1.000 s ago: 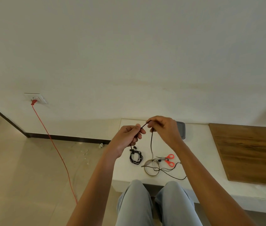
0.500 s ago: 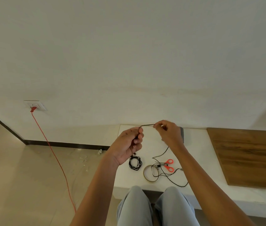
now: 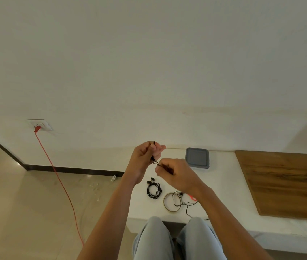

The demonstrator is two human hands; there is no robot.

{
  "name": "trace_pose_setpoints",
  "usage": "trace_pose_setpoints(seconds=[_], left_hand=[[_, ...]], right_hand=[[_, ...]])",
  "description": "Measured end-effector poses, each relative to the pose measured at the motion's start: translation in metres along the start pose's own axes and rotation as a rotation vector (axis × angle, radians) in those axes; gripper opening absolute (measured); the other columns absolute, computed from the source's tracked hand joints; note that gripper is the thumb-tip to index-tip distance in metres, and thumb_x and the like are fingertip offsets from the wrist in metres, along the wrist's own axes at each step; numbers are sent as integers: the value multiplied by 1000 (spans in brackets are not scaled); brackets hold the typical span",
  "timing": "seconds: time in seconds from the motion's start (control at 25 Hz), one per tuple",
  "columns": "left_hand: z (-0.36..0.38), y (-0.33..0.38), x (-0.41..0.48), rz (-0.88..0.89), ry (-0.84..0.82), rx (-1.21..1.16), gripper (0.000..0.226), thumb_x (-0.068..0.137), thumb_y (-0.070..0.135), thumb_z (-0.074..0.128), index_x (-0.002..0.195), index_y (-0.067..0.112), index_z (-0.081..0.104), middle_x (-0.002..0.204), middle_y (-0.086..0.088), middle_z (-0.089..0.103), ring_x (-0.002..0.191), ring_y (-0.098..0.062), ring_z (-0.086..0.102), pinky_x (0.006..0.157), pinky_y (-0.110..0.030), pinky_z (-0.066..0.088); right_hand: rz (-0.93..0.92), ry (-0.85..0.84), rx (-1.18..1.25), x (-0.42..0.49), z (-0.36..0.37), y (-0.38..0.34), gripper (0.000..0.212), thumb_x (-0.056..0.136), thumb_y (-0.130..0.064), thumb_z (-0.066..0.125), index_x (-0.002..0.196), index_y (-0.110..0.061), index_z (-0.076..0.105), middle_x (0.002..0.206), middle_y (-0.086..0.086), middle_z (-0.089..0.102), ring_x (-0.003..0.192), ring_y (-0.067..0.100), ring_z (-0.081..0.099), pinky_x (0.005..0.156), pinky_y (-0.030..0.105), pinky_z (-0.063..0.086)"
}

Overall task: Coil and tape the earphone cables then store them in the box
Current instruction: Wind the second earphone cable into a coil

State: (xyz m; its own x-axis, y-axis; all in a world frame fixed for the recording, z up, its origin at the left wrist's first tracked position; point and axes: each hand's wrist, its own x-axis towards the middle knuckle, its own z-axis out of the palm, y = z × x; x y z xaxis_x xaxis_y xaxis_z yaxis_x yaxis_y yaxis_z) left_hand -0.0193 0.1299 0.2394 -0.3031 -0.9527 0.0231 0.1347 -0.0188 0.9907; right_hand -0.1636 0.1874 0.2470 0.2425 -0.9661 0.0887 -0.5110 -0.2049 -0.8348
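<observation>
My left hand [image 3: 145,158] is raised above the white ledge [image 3: 222,186] and grips loops of a black earphone cable [image 3: 153,156] wound over its fingers. Just below and to the right, my right hand [image 3: 175,173] pinches the same cable. The loose end of that cable [image 3: 181,203] trails down onto the ledge across a roll of clear tape [image 3: 171,202]. A coiled black earphone [image 3: 154,190] lies on the ledge below my left hand. The grey box [image 3: 197,158], lid on, sits at the back by the wall.
Red-handled scissors [image 3: 193,197] lie partly hidden under my right wrist. A wooden board [image 3: 288,184] covers the ledge's right part. A red cord [image 3: 58,182] runs from a wall socket [image 3: 39,124] across the floor on the left. My knees [image 3: 177,239] are below the ledge.
My right hand swung down from beside my left hand to just below it, carrying the cable round the left fingers. Less loose cable lies on the ledge.
</observation>
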Motion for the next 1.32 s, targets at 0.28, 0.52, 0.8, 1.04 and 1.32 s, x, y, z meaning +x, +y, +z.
trace_pose_setpoints(seconds=[0.28,0.52,0.8,1.04,1.32], left_hand=[[1,6,-16,-173,-105,-18,28,99,7,41,88,3,67,86,-16,73,88,-25,64,86,-41,37],[8,14,-25,-179,-176,-175,23,97,15,46,90,6,66,87,-14,73,90,-28,70,96,-51,48],[3,22,-14,-93,-82,-287,20,98,14,46,93,9,65,111,-13,71,116,-29,62,90,-55,51],[3,24,-12,-91,-55,-459,16,93,13,49,92,6,63,113,-15,69,112,-31,64,86,-50,56],[-11,13,5,-22,85,-36,18,97,13,51,91,4,66,109,-5,72,109,-18,61,87,-37,44]], right_hand=[[-54,217,-8,30,-34,-13,16,92,-21,56,81,-14,65,72,5,65,56,3,46,55,15,38],[81,157,146,53,-37,3,14,92,-21,58,82,-22,67,67,-15,64,57,-2,50,53,10,37],[394,-27,457,30,0,16,32,99,-33,42,77,-19,61,59,-4,50,47,7,35,48,20,33],[419,-128,425,27,0,24,34,97,-40,47,80,-16,66,59,-6,45,50,7,32,50,20,31],[348,-234,194,16,1,-1,42,98,-39,44,74,-13,66,53,-6,51,44,8,41,45,18,37]])
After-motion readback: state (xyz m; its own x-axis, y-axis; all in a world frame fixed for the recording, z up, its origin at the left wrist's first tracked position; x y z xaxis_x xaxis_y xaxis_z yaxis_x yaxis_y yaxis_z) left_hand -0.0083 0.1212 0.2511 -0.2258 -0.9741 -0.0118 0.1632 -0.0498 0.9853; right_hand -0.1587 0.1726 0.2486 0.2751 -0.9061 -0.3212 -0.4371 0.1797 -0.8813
